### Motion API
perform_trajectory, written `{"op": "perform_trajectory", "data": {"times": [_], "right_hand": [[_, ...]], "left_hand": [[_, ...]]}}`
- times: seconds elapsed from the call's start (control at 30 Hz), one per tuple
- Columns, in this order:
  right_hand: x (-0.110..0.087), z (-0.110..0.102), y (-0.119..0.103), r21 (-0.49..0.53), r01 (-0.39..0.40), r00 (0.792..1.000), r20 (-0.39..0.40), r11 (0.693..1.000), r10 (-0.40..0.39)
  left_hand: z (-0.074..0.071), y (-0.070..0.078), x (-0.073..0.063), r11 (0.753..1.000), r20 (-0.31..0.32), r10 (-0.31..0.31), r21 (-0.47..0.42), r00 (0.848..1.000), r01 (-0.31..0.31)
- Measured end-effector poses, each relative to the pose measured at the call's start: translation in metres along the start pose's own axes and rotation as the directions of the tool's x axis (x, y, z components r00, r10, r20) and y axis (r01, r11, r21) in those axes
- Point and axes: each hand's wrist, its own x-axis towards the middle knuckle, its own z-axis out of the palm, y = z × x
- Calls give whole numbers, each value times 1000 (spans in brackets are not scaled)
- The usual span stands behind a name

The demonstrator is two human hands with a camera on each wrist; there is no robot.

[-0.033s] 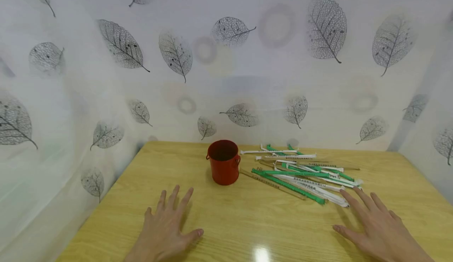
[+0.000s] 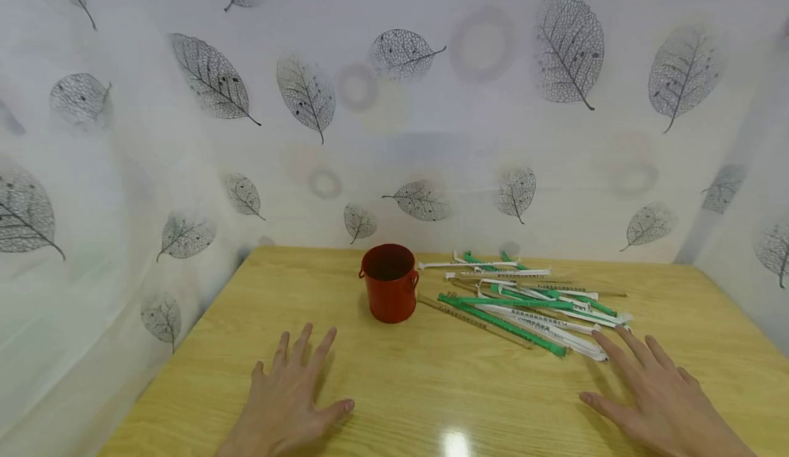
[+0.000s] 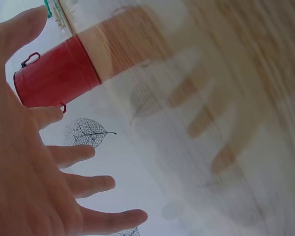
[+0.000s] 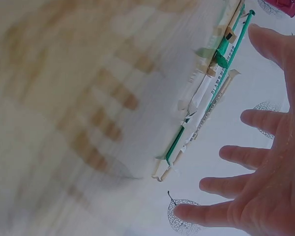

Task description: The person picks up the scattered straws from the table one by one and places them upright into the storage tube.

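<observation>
A small red bucket (image 2: 392,296) with side lugs stands upright near the middle of the table. To its right lies a loose pile of wrapped drinking straws (image 2: 514,302) in green, white and brown sleeves, some with printed lettering. My left hand (image 2: 286,395), fingers spread, is in front and to the left of the bucket, holding nothing. In the left wrist view the bucket (image 3: 56,73) shows beyond the thumb and fingers. My right hand (image 2: 659,395) also has its fingers spread and empty, its index fingertip near the closest white straw end; contact cannot be told.
The light wood table (image 2: 394,402) has a glossy top that mirrors both hands in the wrist views. A pale cloth (image 2: 431,155) printed with grey leaves hangs behind the table and along both sides.
</observation>
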Motion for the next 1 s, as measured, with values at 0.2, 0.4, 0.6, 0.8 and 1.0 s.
{"op": "perform_trajectory", "data": {"times": [0.2, 0.4, 0.6, 0.8, 1.0], "right_hand": [[2, -2, 2, -3, 11, 1000, -13, 1000, -11], [5, 0, 3, 7, 21, 999, -25, 1000, -21], [17, -1, 0, 82, 124, 981, -158, 989, -110], [55, 0, -12, 92, 323, 924, -246, 942, -293], [98, 4, -39, 80, 514, 825, -319, 854, -467]], "left_hand": [[1, -1, 1, 1000, -2, 6, 7, 1000, -6], [-3, 0, 7, 1000, -8, 11, -1, 1000, -11], [-13, 4, 30, 939, -64, -22, -344, 998, -2], [-14, 10, 81, 709, -227, -38, -693, 973, -134], [-12, 18, 126, 662, -161, 7, -739, 987, -126]]}}
